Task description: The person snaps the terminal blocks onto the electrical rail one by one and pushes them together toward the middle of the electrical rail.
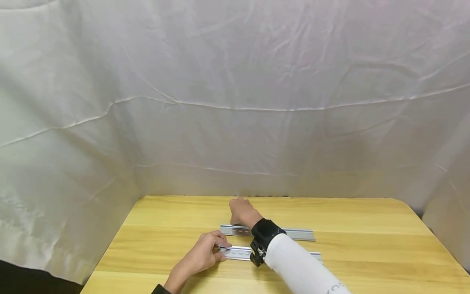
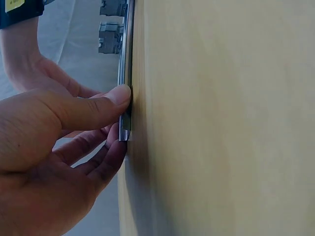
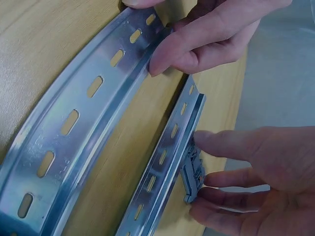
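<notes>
Two slotted metal DIN rails lie roughly parallel on the wooden table. My left hand (image 1: 205,251) grips the left end of the near rail (image 1: 238,253), with the thumb on one side and fingertips on the other. My right hand (image 1: 243,211) reaches across to the far side of the far rail (image 1: 301,234). In the right wrist view its thumb and fingers pinch a small grey terminal block (image 3: 192,174) beside that rail's edge; whether the block is seated on the rail, I cannot tell. The head view hides this block behind the hand.
Beyond the rail in the left wrist view are two grey blocks (image 2: 111,37). My right forearm, in a white sleeve (image 1: 297,261) with a black wrist camera (image 1: 266,232), crosses over both rails. Pale cloth (image 1: 235,134) hangs behind the wooden table (image 1: 367,228).
</notes>
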Available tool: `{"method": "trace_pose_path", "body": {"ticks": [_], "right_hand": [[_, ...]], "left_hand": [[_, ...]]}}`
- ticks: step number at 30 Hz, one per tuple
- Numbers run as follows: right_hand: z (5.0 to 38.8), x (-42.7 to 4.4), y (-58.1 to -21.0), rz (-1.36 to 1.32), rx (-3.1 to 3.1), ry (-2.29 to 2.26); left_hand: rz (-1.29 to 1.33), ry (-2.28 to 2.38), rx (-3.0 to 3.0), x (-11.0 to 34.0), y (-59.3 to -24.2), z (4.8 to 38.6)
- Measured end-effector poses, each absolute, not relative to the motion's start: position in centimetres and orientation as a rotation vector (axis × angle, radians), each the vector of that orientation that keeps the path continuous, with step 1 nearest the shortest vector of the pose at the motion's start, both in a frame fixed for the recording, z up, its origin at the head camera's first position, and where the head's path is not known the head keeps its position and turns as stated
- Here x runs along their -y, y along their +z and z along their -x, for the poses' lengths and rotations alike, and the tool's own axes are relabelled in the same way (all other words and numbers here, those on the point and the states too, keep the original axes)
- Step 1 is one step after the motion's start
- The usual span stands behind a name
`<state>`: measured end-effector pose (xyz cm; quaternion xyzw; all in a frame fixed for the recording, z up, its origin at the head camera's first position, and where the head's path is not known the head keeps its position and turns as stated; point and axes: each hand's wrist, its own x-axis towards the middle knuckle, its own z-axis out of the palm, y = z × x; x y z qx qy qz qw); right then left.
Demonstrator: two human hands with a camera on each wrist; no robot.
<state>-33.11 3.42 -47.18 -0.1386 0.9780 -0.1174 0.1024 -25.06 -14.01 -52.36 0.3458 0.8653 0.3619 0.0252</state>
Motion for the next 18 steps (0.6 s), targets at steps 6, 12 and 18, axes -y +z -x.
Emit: {"method": "trace_pose_path", "body": {"ticks": [6, 12, 18], "right_hand": [[33.3, -3.6, -47.4, 0.414, -2.902, -0.363], [33.7, -4.6, -46.9, 0.474, -2.962, -0.395], [33.2, -7.4, -44.4, 0.584, -2.925, -0.613]], "left_hand": [[-1.056, 1.129, -2.655, 13.9, -52.4, 25.2], [-1.050, 1.117, -2.653, 13.5, -52.6, 25.2], [-1.024, 1.120, -2.612, 13.2, -52.7, 25.4]]}}
